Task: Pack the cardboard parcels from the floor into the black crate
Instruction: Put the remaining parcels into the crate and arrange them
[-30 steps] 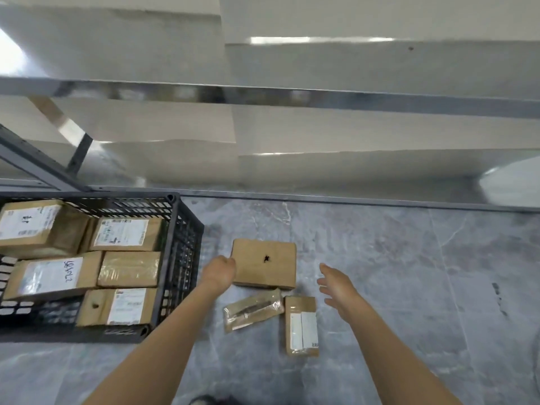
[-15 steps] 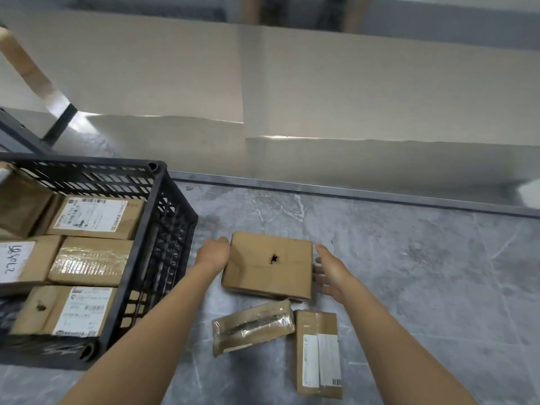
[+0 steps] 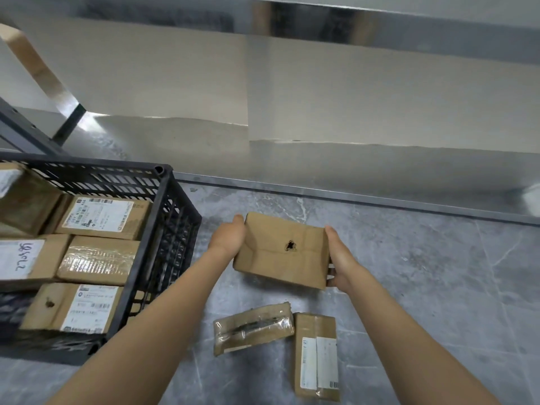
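A flat cardboard parcel (image 3: 274, 258) with a small dark hole in its top is held between both hands, tilted a little above the grey floor. My left hand (image 3: 228, 239) grips its left edge and my right hand (image 3: 340, 260) grips its right edge. The black crate (image 3: 163, 238) stands to the left and holds several cardboard parcels (image 3: 99, 260) with white labels. Two more lie on the floor nearer me: a tape-wrapped parcel (image 3: 252, 327) and a narrow labelled parcel (image 3: 317, 355).
A metal strip (image 3: 350, 197) runs along the floor's far edge under pale wall panels. A dark metal frame leg (image 3: 26, 130) stands behind the crate at the far left. Grey tiled floor (image 3: 438, 287) stretches to the right.
Both hands closed in on the holed parcel's two sides and lifted it off the floor. The view tilted down and moved closer to the floor.
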